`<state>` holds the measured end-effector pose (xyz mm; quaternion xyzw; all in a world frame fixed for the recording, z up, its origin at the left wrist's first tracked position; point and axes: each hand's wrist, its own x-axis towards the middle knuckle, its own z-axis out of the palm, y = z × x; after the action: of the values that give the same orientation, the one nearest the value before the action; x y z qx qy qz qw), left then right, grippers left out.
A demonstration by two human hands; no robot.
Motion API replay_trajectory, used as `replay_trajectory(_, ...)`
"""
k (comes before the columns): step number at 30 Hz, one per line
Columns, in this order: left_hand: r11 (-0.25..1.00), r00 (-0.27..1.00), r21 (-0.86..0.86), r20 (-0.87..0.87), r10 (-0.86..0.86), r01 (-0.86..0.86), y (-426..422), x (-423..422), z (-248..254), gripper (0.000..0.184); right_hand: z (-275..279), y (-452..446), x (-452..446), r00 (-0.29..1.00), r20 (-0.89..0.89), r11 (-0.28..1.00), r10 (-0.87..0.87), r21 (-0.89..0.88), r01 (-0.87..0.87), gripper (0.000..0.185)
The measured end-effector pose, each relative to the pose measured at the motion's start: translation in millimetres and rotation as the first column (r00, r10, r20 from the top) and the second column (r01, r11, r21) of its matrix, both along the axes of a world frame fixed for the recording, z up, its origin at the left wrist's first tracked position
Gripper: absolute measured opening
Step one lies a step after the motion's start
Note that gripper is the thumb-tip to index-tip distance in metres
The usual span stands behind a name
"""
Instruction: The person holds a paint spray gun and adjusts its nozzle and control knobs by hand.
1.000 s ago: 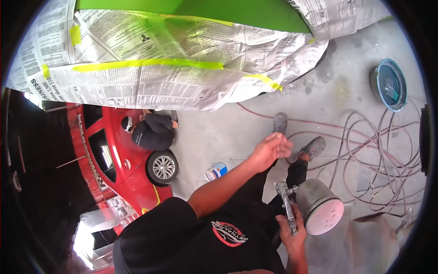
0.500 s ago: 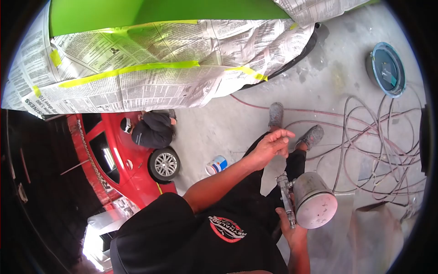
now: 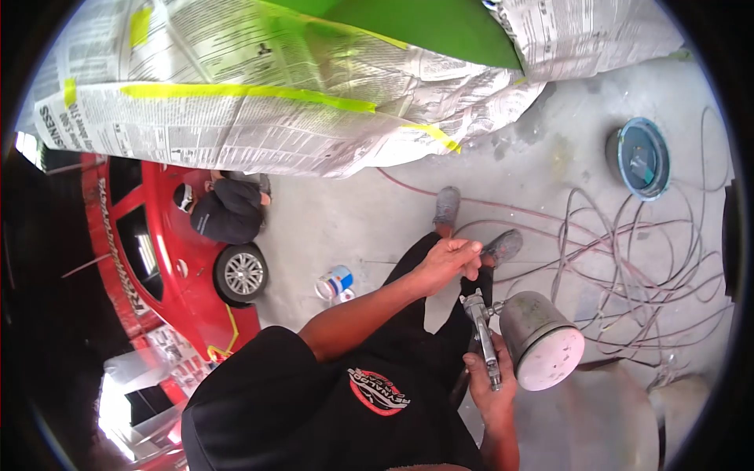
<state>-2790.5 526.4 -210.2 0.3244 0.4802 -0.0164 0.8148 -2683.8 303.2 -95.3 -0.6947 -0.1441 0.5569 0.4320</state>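
— Holding what in the right hand (image 3: 493,399)?
— Gripping the spray gun (image 3: 484,341) narrowly round the lower part of the body, between thumb and fingers. (Showing too little of the trigger to tell whether pressing or resting there.)
— Pointing which way from that grip?
— Running up the view from the palm, with the long axis tilting slightly leftward at the top, toward the left hand (image 3: 448,263). Carrying the cup (image 3: 530,326) on the right side, with the pale round end facing the camera.
— And doing what with the left hand?
— Hovering just beyond the gun's far end, apart from the metal, with fingers curling loosely toward the thumb. Not telling from this angle whether pinching anything small.
— So lying nearer to which hand?
— Resting within the right hand's grasp, with the left merely neighbouring.
— Seeing what else around?
— Finding newspaper (image 3: 228,129) covering the edges of a green panel (image 3: 440,35), plus a can (image 3: 339,279) and a basin (image 3: 646,157) on the floor.
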Motion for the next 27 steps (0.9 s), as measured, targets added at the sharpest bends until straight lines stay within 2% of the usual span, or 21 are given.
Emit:
replay_trajectory(2,1.0,1.0,0.019,0.023,-0.02,0.019,-2,2,14,0.046,23,14,7,0.998,-0.044,0.999,-0.041,-0.018,0.04,0.057)
replay_trajectory(4,0.998,0.998,0.05,0.056,-0.031,0.028,-7,1,23,0.048,60,32,24,0.992,-0.126,0.993,-0.026,-0.115,0.012,0.067)
replay_trajectory(7,0.997,0.992,0.074,0.122,-0.034,0.025,-19,-1,33,0.044,82,43,28,0.99,-0.099,0.983,-0.102,0.145,0.116,0.064)
replay_trajectory(10,0.994,0.982,0.111,0.184,-0.032,0.011,-30,-2,46,0.029,105,61,39,0.996,0.045,0.963,-0.072,0.263,0.058,0.061)
replay_trajectory(12,0.987,0.975,0.162,0.214,-0.057,0.023,-30,3,68,0.023,113,69,39,0.987,0.095,0.947,-0.131,0.308,0.096,0.059)
replay_trajectory(13,0.99,0.965,0.135,0.254,-0.06,0.026,-29,3,75,0.015,117,73,38,0.98,0.117,0.937,-0.162,0.33,0.115,0.059)
replay_trajectory(15,0.971,0.955,0.236,0.274,-0.109,0.043,-34,1,78,0.013,121,86,36,0.958,0.191,0.915,-0.213,0.383,0.128,0.06)
replay_trajectory(18,0.921,0.935,0.368,0.265,-0.234,0.126,-31,-8,84,0.015,129,95,28,0.95,0.174,0.903,-0.259,0.392,0.174,0.058)
replay_trajectory(21,0.828,0.896,0.493,0.189,-0.402,0.268,-22,-17,88,0.018,144,105,18,0.961,0.103,0.934,-0.258,0.281,0.22,0.067)
replay_trajectory(23,0.807,0.869,0.512,0.208,-0.448,0.294,-12,-20,89,0.02,154,119,10,0.956,0.071,0.94,-0.286,0.212,0.265,0.077)
replay_trajectory(27,0.751,0.76,0.526,0.27,-0.592,0.399,2,-31,94,0.026,173,152,-13,0.909,0.055,0.888,-0.412,0.248,0.387,0.076)
